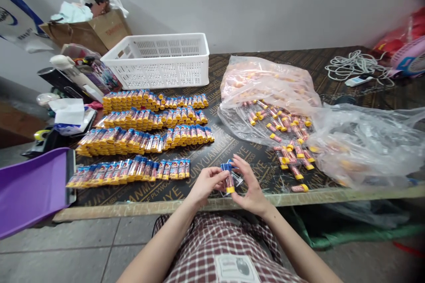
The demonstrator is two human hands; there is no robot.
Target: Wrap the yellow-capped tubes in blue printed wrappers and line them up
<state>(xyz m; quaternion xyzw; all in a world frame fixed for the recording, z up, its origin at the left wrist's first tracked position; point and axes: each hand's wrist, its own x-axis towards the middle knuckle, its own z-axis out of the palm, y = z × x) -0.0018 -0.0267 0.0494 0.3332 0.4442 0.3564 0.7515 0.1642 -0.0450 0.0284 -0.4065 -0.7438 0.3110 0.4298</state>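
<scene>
Near the table's front edge, my left hand [208,182] pinches a small tube [229,178] with a blue top and a yellow bottom. My right hand [249,185] is around the tube's right side, thumb near its yellow end and fingers raised by its blue end; whether it grips the tube is unclear. Under the hands lie small clear and blue pieces, partly hidden. Rows of blue-and-yellow tubes [142,139] stand stacked to the left. On the right, loose yellow-capped tubes [294,141] spill from a clear plastic bag [265,80].
A white basket [166,73] sits behind the rows. A purple dustpan-like tray [36,190] is at the far left, below bottles and a paper bag [99,31]. Crumpled plastic [372,141], a coiled white cable [355,66] and a pink fan [410,57] are at the right.
</scene>
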